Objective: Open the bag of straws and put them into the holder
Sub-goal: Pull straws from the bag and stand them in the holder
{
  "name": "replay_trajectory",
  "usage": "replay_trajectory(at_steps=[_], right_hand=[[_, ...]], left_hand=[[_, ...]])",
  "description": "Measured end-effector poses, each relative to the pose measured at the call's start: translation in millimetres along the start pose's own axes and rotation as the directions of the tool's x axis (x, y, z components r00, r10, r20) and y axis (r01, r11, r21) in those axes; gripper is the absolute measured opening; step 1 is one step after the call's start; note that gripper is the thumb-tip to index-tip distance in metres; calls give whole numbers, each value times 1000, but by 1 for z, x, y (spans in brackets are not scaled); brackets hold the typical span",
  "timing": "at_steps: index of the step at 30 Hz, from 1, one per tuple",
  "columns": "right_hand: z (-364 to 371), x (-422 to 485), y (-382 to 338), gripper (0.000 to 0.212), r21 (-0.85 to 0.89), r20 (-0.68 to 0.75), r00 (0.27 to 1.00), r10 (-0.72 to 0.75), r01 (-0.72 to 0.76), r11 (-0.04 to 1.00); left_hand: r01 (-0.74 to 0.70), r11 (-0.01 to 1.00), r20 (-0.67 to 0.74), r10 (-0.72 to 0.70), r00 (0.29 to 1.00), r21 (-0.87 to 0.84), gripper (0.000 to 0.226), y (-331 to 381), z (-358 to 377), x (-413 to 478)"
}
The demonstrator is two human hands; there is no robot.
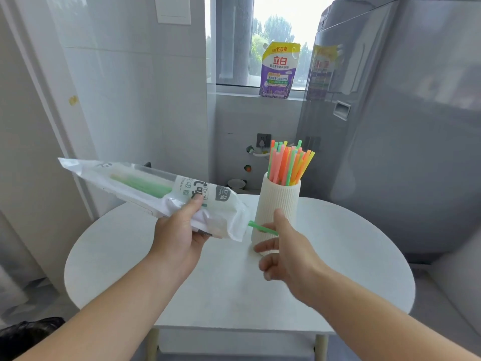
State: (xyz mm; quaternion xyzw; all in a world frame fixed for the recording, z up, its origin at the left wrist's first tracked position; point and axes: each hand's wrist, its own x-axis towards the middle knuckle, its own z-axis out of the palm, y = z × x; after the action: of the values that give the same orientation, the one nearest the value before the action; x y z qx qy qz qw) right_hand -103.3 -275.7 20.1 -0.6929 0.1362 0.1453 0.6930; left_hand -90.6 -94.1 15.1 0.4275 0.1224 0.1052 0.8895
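Observation:
My left hand (179, 234) grips a long clear-and-white straw bag (145, 185) above the table, its open end pointing right. Green straws show through the bag's film. One green straw (261, 227) sticks out of the open end, and my right hand (285, 246) pinches its free end between thumb and fingers. Just behind that hand stands a cream ribbed holder (279, 204) on the round white table (234, 282). Several pink, orange, green and yellow straws (290, 162) stand upright in the holder.
A grey washing machine (403, 139) stands close to the table's right. A purple detergent pouch (279, 70) sits on the window sill behind. White wall panels run along the left, and a black object (26, 334) lies on the floor at lower left.

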Motion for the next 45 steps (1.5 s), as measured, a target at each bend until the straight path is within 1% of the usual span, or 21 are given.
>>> replay_trajectory(at_steps=[1, 2, 4, 7, 10, 17, 20, 23, 26, 28, 31, 33, 35, 37, 40, 45], right_hand=[[4, 3, 2, 47, 141, 19, 999, 50, -53, 989], [8, 4, 2, 44, 239, 31, 996, 78, -83, 967], [16, 6, 4, 34, 335, 36, 996, 78, -85, 938], [23, 5, 4, 22, 416, 11, 998, 64, -63, 907], [23, 7, 7, 15, 441, 13, 997, 71, -69, 895], [19, 13, 14, 12, 420, 45, 997, 56, -70, 905], [17, 13, 13, 15, 392, 47, 999, 27, -43, 919], [16, 10, 9, 17, 382, 33, 999, -1, -12, 924], [11, 14, 8, 18, 379, 12, 999, -33, 26, 925], [6, 16, 9, 17, 360, 25, 998, -56, 44, 932], [-3, 16, 7, 17, 363, 85, 992, -97, 60, 930], [-8, 15, 4, 10, 362, 118, 986, -121, 71, 929], [-11, 14, 1, 11, 377, 106, 985, -136, 87, 922], [-15, 15, -3, 5, 416, 81, 986, -145, 99, 904], [-18, 16, -4, 12, 479, 72, 983, -168, 114, 870], [-15, 10, -5, 19, 477, 139, 961, -239, 146, 866]], left_hand=[[-14, 999, 15, 13, 1000, 29, 31, -1, 2, -2], [-27, 998, 31, 26, 999, 57, 31, -2, 5, -5], [-57, 993, 59, 51, 997, 100, 33, -4, 9, -10], [-112, 982, 104, 97, 990, 150, 33, -7, 11, -15], [-154, 972, 146, 129, 981, 175, 32, -8, 11, -17], [-223, 952, 202, 181, 963, 211, 37, -6, 11, -17], [-232, 940, 219, 178, 959, 249, 32, -6, 8, -16], [-247, 908, 260, 162, 952, 339, 26, -5, 6, -16], [-208, 907, 256, 116, 960, 367, 24, -6, 4, -14], [-165, 923, 202, 98, 974, 349, 25, -7, 2, -11], [-108, 953, 117, 78, 990, 283, 26, -7, -2, -5], [-50, 973, 67, 35, 997, 225, 26, -7, -4, -1], [7, 985, 27, -12, 1000, 173, 24, -7, -6, 2], [47, 991, 1, -48, 999, 129, 24, -8, -7, 4], [89, 993, -16, -88, 996, 74, 23, -10, -7, 4], [119, 992, -26, -118, 993, 42, 20, -12, -4, 4]])
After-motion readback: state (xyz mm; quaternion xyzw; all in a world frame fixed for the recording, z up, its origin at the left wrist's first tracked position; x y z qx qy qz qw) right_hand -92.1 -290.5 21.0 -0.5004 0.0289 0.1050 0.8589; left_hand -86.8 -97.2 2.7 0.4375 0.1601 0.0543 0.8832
